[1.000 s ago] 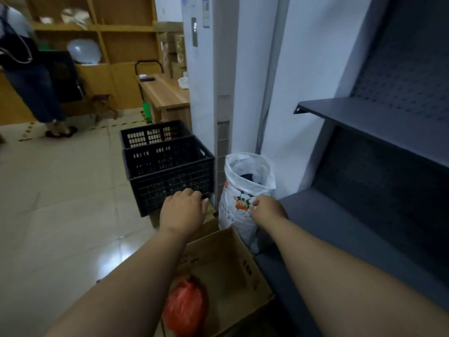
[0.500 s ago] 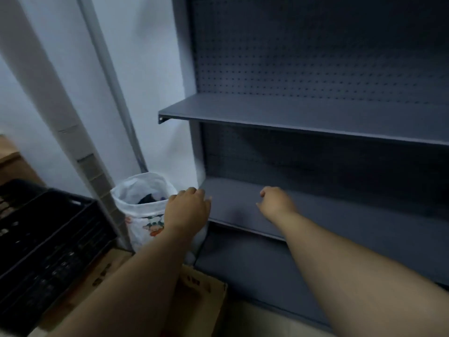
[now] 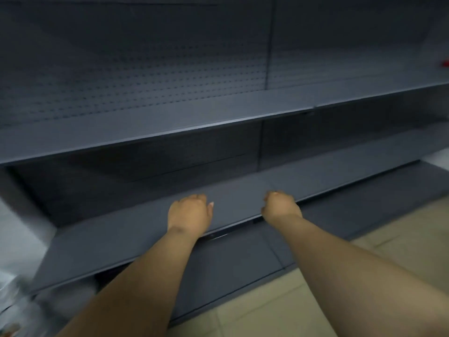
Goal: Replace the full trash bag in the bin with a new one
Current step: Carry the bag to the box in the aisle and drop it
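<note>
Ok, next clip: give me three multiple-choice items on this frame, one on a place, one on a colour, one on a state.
1. Where are both hands?
A. Inside a black crate
B. In front of the lower shelf
C. On a wooden desk

2. What colour is the shelving?
A. Dark grey
B. Bright yellow
C. White

3. What are the hands holding?
A. A red bag
B. A cardboard box
C. Nothing visible

Answers:
1. B, as the left hand and right hand sit over the lower shelf.
2. A, as the upper shelf and the perforated back panel are dark grey.
3. C, as both hands are loosely curled with nothing showing in them.
</note>
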{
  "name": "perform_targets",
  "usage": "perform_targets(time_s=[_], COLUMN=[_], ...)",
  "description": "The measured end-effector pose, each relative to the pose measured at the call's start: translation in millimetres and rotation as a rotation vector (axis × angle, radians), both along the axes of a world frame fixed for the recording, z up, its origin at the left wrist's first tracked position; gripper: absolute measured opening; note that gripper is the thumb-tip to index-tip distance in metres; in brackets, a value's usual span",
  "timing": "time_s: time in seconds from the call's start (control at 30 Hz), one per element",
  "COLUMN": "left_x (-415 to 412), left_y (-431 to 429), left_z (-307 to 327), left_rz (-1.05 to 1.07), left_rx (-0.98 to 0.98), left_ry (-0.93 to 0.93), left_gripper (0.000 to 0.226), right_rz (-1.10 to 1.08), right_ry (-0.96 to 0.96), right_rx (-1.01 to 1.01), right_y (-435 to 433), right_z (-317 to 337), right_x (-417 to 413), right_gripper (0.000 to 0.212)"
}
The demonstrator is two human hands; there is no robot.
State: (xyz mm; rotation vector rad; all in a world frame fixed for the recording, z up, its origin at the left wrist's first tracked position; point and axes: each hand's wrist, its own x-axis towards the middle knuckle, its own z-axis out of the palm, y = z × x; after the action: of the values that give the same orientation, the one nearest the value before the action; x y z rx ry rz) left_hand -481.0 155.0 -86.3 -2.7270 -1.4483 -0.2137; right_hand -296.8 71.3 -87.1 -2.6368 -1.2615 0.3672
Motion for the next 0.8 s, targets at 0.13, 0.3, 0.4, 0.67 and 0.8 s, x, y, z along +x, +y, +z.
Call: perform_targets(time_s=[0.13, 0.3, 0.4, 0.67, 0.8], left_x=[108, 259, 342, 518, 588], left_y=[-20, -66, -105, -209, -248], left_z=[4, 11, 14, 16, 12], left_rz=[-0.129, -0.276, -0.367, -0.631, -0.746], left_rx=[-0.044, -0.063, -0.06, -0.098, -0.095], left_ry=[0.003, -0.023, -0.03, -0.05, 0.01], left_gripper=[0.04, 0.04, 0.04, 0.041, 0.042], right_rz=[-0.106, -0.294, -0.39, -0.66, -0.78], right_ry=[-0.051, -0.068, -0.07, -0.076, -0.054], right_rx=[-0.018, 0.001, -0.011, -0.031, -0.067], right_y=[-52, -132, -183, -302, -346], right_z=[11, 21, 24, 17, 7], right_x=[92, 217, 284, 410, 457], right_gripper=[0.036, 0.032, 0.037, 0.039, 0.04])
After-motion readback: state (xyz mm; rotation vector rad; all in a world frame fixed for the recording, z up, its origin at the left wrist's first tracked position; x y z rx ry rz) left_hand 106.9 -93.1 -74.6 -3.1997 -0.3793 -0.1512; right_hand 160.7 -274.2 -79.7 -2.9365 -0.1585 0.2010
